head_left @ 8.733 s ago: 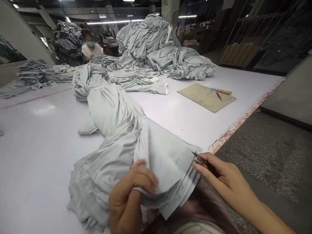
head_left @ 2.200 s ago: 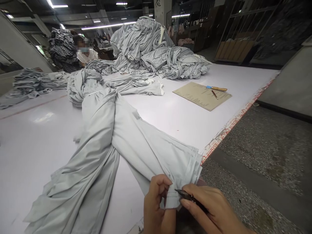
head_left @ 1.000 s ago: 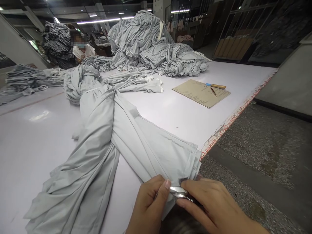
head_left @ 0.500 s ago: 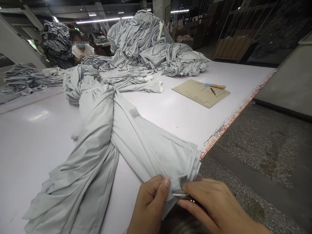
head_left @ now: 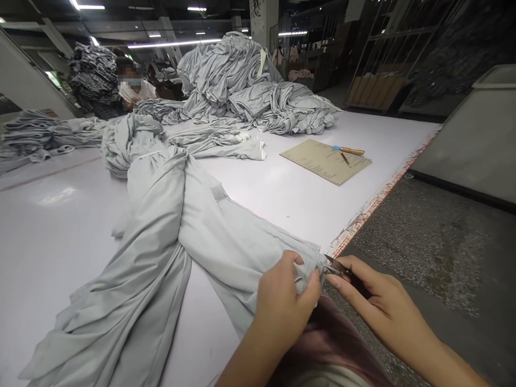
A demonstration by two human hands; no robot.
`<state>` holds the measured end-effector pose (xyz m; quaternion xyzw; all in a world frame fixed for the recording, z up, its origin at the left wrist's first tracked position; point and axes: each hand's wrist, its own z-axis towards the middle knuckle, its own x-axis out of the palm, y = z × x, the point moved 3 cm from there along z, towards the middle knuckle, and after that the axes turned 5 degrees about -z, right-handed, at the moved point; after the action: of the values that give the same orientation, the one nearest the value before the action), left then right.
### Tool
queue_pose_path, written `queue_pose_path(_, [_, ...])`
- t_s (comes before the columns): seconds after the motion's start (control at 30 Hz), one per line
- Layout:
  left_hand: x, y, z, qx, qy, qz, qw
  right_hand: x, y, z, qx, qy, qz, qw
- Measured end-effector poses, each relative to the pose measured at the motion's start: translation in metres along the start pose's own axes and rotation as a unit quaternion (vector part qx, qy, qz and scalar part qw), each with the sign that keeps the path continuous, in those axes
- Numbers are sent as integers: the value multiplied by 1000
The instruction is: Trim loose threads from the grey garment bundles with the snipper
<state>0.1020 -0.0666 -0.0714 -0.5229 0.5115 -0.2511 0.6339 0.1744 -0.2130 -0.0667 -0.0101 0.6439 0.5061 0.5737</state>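
Observation:
A light grey garment [head_left: 242,236], with long trouser-like legs, stretches across the white table to the near edge. My left hand [head_left: 286,295] is closed on the hem end of its right-hand leg, thumb and fingers pinching the cloth. In my right hand [head_left: 374,295] is a pair of thread snips [head_left: 342,272], held between thumb and fingers. The blades of the snips are parted and point left, right at the edge of the hem. Part of the snips is hidden inside the right hand.
Big heaps of grey garments [head_left: 229,75] lie at the back of the white table [head_left: 290,188]. A cardboard sheet [head_left: 310,161] carries a blue-and-orange tool [head_left: 349,150] and a pen [head_left: 345,159]. Behind the table, at the left, is another person [head_left: 137,91]. A pale bin [head_left: 475,140] stands at the right.
Both hands have moved up and to the right along the hem. The snips have come away from the cloth's inner part to its outer edge, with their blades now parted.

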Motion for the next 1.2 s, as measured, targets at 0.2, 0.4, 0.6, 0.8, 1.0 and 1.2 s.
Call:
queue_pose_path(0.2, [13,19,13,-12,9,9,1000,5,-3,-2,11,23,49,998])
queue_pose_path(0.4, [-24,13,-28,-31,17,-147,989,34,6,0,11,98,170,981])
queue_pose_path(0.6, [-26,25,-53,3,-82,-136,987,51,28,0,-14,173,216,961])
queue_pose_path(0.8, [-27,24,-56,-35,-155,-40,986,40,31,-7,-80,156,94,980])
queue_pose_path(1.0, [-22,12,-55,-31,-147,-257,955,37,35,-20,-91,120,70,986])
queue_pose_path(1.2, [-15,17,-59,-82,-122,-373,916,36,39,-23,-94,124,90,984])
